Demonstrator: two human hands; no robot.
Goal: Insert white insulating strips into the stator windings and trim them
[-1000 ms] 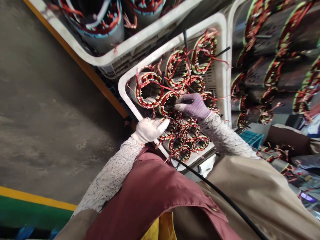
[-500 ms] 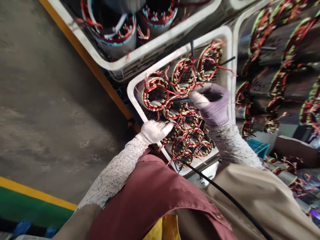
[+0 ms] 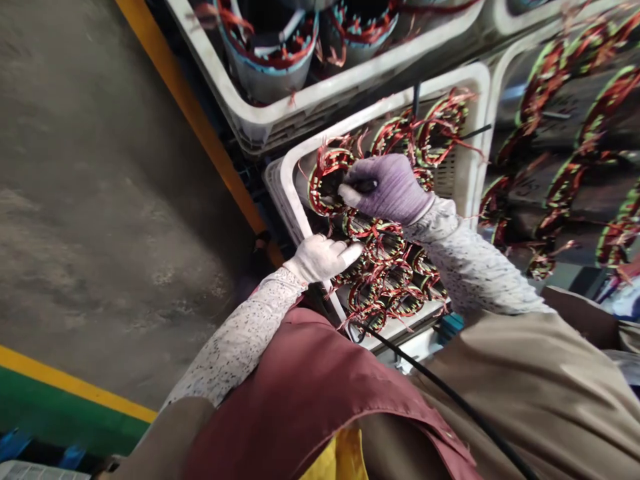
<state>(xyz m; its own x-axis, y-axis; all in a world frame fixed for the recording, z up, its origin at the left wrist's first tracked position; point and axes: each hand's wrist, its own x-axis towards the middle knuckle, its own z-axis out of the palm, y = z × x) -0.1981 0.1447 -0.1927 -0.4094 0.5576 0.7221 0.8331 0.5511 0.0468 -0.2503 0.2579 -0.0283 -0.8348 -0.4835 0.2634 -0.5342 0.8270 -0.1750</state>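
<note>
Motor stators with red copper windings and yellow-green slot liners stand in a white plastic crate (image 3: pixel 297 197). My right hand (image 3: pixel 387 190), in a purple glove, is closed around a dark tool (image 3: pixel 369 186) with a black handle. Its tip points into the bore of the upper-left stator (image 3: pixel 316 193); the glove hides much of the tool, so its kind is unclear. My left hand (image 3: pixel 324 259), in a white glove, lies over the crate's left edge beside the lower stators (image 3: pixel 373 233). Its fingers are curled in, and what they hold, if anything, is hidden.
Above stands another white crate (image 3: pixel 260 113) with larger blue-edged stators. More stators (image 3: pixel 560 147) lie in a crate to the right. A black cable (image 3: pixel 440 383) runs from the near crate corner past my apron. Grey floor (image 3: pixel 120 200) with a yellow line is on the left.
My right hand has moved left with the dark tool, from the middle stators to the upper-left one. My left hand keeps its place by the crate edge while the view shifts.
</note>
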